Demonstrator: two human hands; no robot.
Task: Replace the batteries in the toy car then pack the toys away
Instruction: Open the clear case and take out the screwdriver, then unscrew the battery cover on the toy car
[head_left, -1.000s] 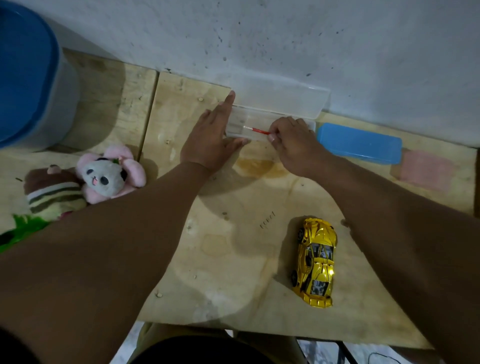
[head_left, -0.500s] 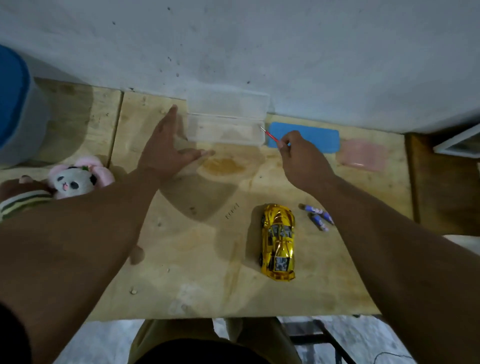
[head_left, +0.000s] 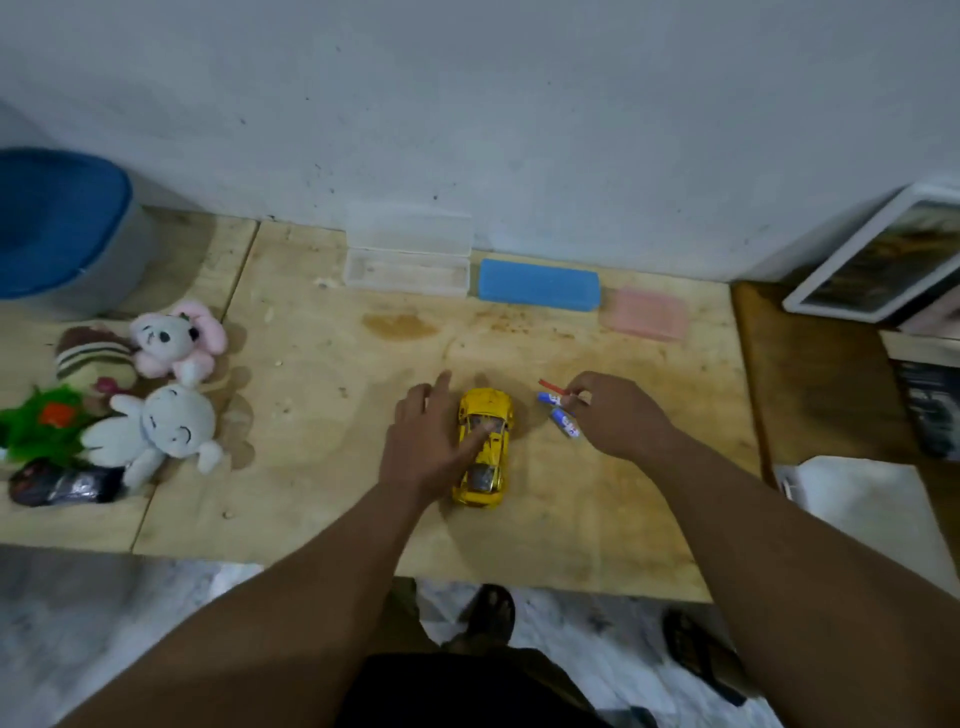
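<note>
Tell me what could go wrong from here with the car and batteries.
The two batteries lie loose beside the right hand, so a nudge could roll them. That hand pinches a thin red screwdriver, which might slip. The left hand reaches over the car with straight fingers and could push it along the table.

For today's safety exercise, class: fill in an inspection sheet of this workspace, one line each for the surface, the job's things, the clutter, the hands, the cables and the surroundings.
Surface: plywood table, stained, with crumbs.
Job's things: yellow toy car upright at centre; two blue batteries just right of it; clear case open by the wall.
Clutter: plush toys and a dark toy car at left; blue case and pink case closed.
Hands: left hand open, fingers on the car; right hand pinches a red screwdriver.
Cables: nothing seen.
Surroundings: white wall; blue-lidded bin at left.
</note>
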